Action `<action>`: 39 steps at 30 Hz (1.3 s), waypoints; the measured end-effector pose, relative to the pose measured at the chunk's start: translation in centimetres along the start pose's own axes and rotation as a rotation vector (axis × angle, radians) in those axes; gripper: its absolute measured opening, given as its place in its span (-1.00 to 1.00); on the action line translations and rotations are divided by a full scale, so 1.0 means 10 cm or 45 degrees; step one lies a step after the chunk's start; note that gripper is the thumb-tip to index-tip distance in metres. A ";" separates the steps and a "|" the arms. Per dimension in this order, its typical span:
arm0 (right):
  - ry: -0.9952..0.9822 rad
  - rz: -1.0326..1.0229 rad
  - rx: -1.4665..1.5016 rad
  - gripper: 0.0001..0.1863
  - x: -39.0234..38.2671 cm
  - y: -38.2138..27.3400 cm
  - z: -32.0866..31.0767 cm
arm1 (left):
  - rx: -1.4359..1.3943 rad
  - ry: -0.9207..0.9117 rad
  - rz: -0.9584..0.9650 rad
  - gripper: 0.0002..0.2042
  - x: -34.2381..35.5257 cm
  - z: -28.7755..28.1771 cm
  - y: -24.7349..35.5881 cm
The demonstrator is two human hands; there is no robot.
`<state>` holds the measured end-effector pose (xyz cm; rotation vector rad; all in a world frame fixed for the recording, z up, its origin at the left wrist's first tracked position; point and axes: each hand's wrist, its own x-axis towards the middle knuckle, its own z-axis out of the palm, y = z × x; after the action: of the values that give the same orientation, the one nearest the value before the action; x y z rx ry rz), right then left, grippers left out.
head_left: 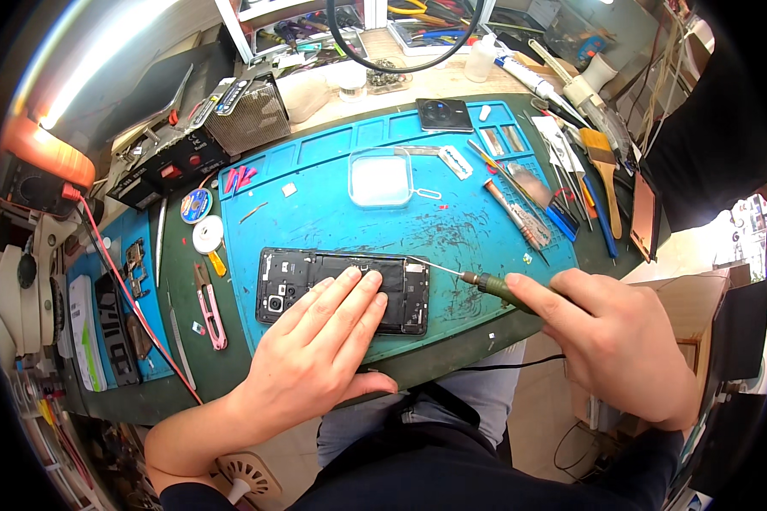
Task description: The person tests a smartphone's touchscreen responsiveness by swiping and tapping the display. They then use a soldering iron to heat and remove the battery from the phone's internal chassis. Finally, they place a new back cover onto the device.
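Note:
An opened smartphone [409,294] with its back cover off lies on the blue repair mat [315,204], its camera lenses toward the left. My left hand [320,336] rests flat across its middle, fingers stretched out and thumb apart, covering part of the inside. In my right hand [609,332] is a green-handled tool [496,288] with a long thin metal shaft, gripped with the index finger along the handle. The shaft's thin end reaches the upper right corner of the phone; whether it touches is too small to tell. A black cord [520,364] runs below my right hand.
A clear plastic box [380,177] sits beyond the phone. Tweezers and a brush [603,162] lie at the right. Pink pliers [210,311], a solder spool [196,205] and an orange meter [47,162] are at the left. A dark phone back panel [444,115] lies at the far side.

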<state>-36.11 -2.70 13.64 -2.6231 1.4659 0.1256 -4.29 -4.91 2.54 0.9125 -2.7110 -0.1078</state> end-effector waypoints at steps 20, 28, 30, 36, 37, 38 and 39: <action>-0.060 0.074 0.004 -0.25 -0.04 -0.10 -0.04 | 0.011 -0.007 0.001 -0.17 -0.03 -0.01 0.00; -0.054 0.070 0.039 -0.28 -0.03 -0.10 -0.04 | 0.031 -0.003 0.006 -0.15 -0.02 0.00 0.00; -0.049 0.065 0.029 -0.28 -0.04 -0.10 -0.04 | 0.031 -0.006 0.008 -0.15 -0.01 -0.01 0.00; -0.048 0.076 0.041 -0.31 -0.02 -0.10 -0.05 | 0.029 -0.002 0.017 -0.15 -0.01 0.00 -0.01; -0.048 0.087 0.038 -0.31 -0.03 -0.09 -0.06 | 0.026 -0.001 0.020 -0.15 -0.01 0.00 -0.01; -0.045 0.081 0.030 -0.32 -0.03 -0.09 -0.05 | 0.027 -0.004 0.014 -0.15 -0.01 0.00 0.00; -0.042 0.076 0.021 -0.33 -0.03 -0.10 -0.02 | 0.027 -0.007 0.008 -0.15 -0.02 0.00 0.00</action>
<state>-35.36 -1.96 13.98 -2.5527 1.5282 0.1606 -4.18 -4.78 2.55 0.9107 -2.7247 -0.0802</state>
